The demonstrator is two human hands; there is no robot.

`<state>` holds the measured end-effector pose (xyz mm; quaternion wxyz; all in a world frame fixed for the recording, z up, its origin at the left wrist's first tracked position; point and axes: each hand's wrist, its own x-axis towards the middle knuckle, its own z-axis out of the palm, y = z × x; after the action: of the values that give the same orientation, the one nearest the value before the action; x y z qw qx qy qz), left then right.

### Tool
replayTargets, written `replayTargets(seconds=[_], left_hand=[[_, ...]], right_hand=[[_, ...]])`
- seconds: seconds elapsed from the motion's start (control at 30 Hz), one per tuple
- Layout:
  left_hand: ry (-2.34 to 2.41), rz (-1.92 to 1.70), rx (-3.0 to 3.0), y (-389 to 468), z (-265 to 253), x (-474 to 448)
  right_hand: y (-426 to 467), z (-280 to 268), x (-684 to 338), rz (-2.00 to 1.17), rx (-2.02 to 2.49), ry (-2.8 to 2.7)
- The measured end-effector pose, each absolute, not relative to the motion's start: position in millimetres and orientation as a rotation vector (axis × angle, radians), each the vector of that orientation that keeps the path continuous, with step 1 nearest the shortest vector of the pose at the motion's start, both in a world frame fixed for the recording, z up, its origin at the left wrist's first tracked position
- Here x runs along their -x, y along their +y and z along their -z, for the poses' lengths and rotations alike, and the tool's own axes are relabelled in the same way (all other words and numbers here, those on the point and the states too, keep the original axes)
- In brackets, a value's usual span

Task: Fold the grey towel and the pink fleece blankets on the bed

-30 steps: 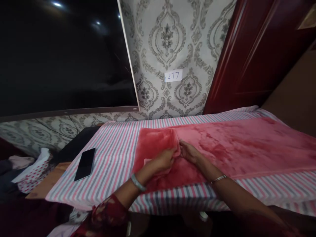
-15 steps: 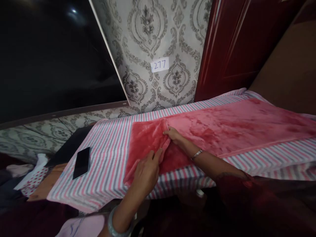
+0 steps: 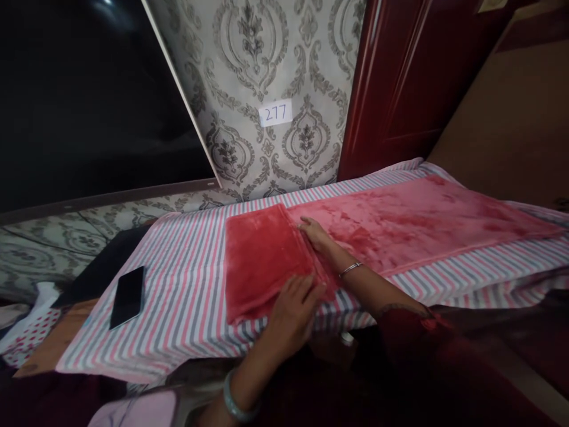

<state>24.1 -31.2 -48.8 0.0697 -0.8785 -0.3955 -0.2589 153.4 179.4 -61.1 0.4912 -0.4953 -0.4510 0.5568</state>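
A long red and pink plush blanket (image 3: 427, 216) lies along the striped cloth, its left end folded over into a darker red panel (image 3: 262, 255). My left hand (image 3: 296, 308) rests at the near right corner of that panel, fingers stretched out and touching the plush. Farther back, my right hand (image 3: 316, 236) lies by the panel's right edge with its fingers extended. Neither hand grips the fabric. A bangle circles my left wrist and a thin bracelet my right.
The striped cloth (image 3: 186, 279) covers the table, with a black phone (image 3: 128, 296) on its left part. Behind are a large dark screen (image 3: 89, 107), patterned wallpaper with a "277" paper (image 3: 275, 112), and a dark red door (image 3: 395, 83). A pink seat (image 3: 137, 409) stands at the near left.
My hands have let go of the bunched edge, and the folded panel now lies flatter and wider to the right. My left hand has moved right. The view has shifted slightly.
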Motion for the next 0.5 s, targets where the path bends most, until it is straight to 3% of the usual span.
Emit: replayTargets(seconds=[0.13, 0.3, 0.5], left_hand=[[-1.358, 1.016, 2.351, -49, 37, 29], [-1.7, 0.939, 2.22, -68, 51, 89], [-1.754, 0.9, 2.219, -74, 75, 92]], right_hand=[[166, 64, -156, -1.372, 1.131, -1.249], [139, 82, -163, -1.241, 1.008, -1.52], [134, 71, -166, -1.075, 1.059, -1.658]])
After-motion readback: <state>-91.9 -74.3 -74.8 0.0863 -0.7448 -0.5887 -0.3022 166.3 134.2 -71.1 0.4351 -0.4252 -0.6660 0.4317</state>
